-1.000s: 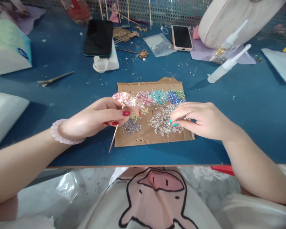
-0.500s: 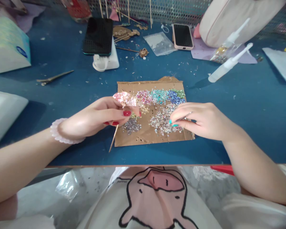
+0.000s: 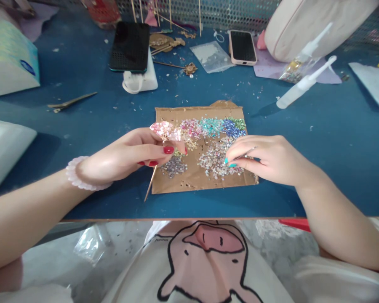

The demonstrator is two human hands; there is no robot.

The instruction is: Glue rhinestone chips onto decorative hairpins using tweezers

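Observation:
My left hand (image 3: 135,149) is closed on a hairpin (image 3: 164,129) with a pink, fan-shaped head and a thin stick that slants down below the fingers. In my right hand (image 3: 265,158) a pair of metal tweezers (image 3: 248,152) is pinched between thumb and fingers. Its tips reach into a pile of clear rhinestones (image 3: 213,162). Both hands are over a piece of cardboard (image 3: 196,185). On it lie small heaps of pink rhinestones (image 3: 190,127), turquoise rhinestones (image 3: 211,126), blue rhinestones (image 3: 233,128) and grey rhinestones (image 3: 174,167).
Toward the back lie a black phone (image 3: 130,47) on a white block, a clear plastic bag (image 3: 210,57) and a pink-edged phone (image 3: 242,47). A white glue bottle (image 3: 298,89) stands at right. At left are a hair clip (image 3: 72,102) and a tissue pack (image 3: 12,59).

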